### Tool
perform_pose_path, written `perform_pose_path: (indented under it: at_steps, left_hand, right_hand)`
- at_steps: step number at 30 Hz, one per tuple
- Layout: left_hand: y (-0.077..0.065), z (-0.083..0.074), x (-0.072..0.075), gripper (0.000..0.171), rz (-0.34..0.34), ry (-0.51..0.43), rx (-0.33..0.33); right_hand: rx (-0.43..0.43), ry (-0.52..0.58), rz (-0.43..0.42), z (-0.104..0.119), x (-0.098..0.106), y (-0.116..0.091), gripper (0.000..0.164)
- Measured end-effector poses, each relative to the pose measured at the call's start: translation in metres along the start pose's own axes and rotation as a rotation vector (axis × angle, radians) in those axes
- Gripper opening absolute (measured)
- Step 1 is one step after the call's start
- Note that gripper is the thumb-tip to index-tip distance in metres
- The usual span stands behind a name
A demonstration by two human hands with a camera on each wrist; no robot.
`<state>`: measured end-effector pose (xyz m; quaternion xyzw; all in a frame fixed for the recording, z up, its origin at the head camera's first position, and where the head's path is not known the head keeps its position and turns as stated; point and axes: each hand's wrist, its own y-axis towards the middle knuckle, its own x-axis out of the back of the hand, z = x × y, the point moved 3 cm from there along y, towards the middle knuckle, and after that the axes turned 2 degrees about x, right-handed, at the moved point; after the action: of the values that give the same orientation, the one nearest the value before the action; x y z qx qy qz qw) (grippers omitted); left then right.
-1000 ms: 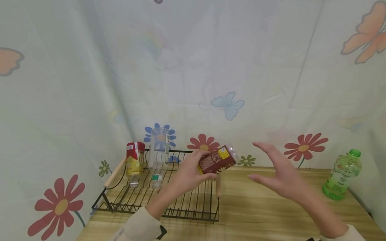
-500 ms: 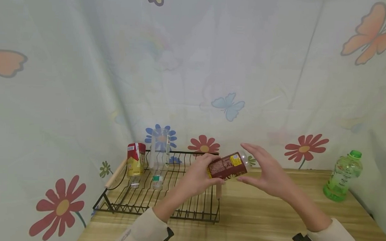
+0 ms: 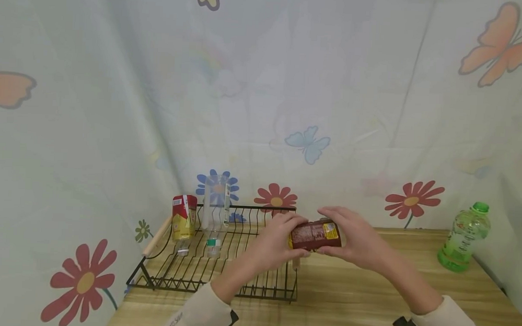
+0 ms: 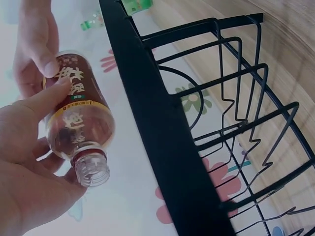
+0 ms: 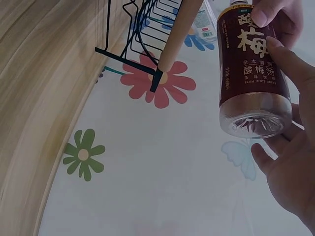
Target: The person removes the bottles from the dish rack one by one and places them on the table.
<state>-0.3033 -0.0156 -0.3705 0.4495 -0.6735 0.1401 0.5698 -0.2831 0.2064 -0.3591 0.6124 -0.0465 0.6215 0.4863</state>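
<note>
A plastic plum juice bottle (image 3: 313,235) with a dark maroon label lies nearly sideways in the air between both hands. My left hand (image 3: 280,238) grips its neck end, thumb along the label in the left wrist view. There the open, uncapped mouth (image 4: 92,172) of the bottle shows. At the base end, my right hand (image 3: 355,236) holds the bottle with thumb and fingers around it. The clear ridged base (image 5: 256,123) faces the right wrist camera. Just left of and below the bottle is a black wire rack (image 4: 147,113) with wooden handles.
Two bottles stand neck-down in the rack: one with a red and gold label (image 3: 184,218), one clear (image 3: 215,204). A green-capped bottle (image 3: 463,239) stands upright at the right of the wooden table (image 3: 368,291). A flowered curtain (image 3: 245,109) hangs behind.
My right hand has come in from the right and taken hold of the bottle's base end. My left hand has carried the bottle rightward and turned it closer to level.
</note>
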Motion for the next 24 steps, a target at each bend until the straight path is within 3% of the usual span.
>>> perform_pose_path:
  at_steps: [12,24]
  left_hand:
    - [0.001,-0.007,0.0,0.073,-0.007,0.019,-0.034]
    - [-0.001,-0.008,-0.005,0.074,0.029,0.018,-0.038]
  right_hand:
    - [0.033,-0.047,0.029,0.001,-0.01,-0.004,0.074]
    - [-0.014,-0.085,0.078,0.006,-0.013,-0.006,0.071]
